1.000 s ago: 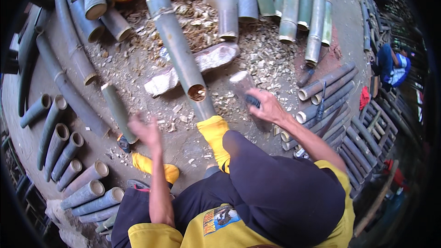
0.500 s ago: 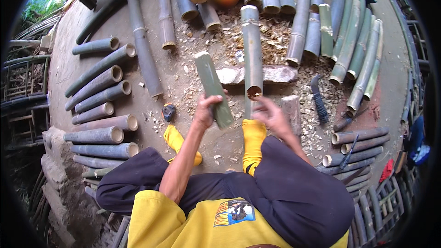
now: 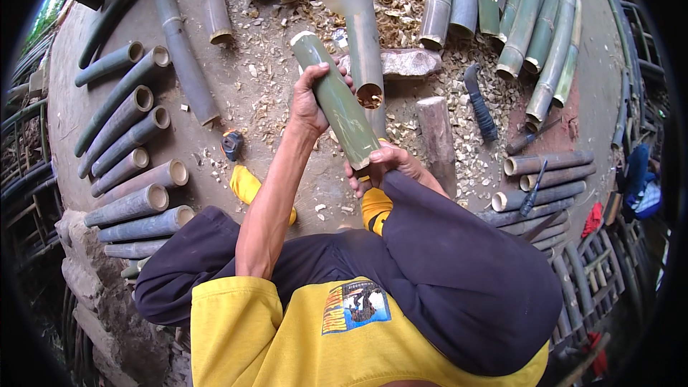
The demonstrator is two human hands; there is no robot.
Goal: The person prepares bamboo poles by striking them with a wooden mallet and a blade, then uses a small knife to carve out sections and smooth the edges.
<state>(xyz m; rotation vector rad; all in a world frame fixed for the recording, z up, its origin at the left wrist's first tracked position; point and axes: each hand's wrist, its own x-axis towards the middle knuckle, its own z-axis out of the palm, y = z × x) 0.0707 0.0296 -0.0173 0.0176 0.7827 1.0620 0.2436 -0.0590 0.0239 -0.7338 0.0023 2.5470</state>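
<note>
A short green bamboo tube (image 3: pixel 334 97) slants in front of me, its pale cut end pointing away. My left hand (image 3: pixel 312 100) is wrapped round its middle from the left side. At the near end, my right hand (image 3: pixel 390 163) closes on the tube, thumb on top; some of its fingers are hidden beneath. Just beyond, a longer bamboo tube (image 3: pixel 364 43) rests across a pinkish stone block (image 3: pixel 412 63), its hollow end toward me with brownish shavings inside. My yellow-socked foot (image 3: pixel 375 209) is below my right hand.
Cut bamboo tubes (image 3: pixel 132 201) lie in a row on the left, with more (image 3: pixel 550 54) at the far right. A wooden stump (image 3: pixel 435 129), a curved tool with a black-wrapped handle (image 3: pixel 481 104) and a tape measure (image 3: pixel 231 145) lie around me. Wood chips (image 3: pixel 494 158) cover the ground.
My right hand has left the hollow end of the longer tube and taken hold of the green tube's near end. My left hand has shifted its grip farther up the green tube.
</note>
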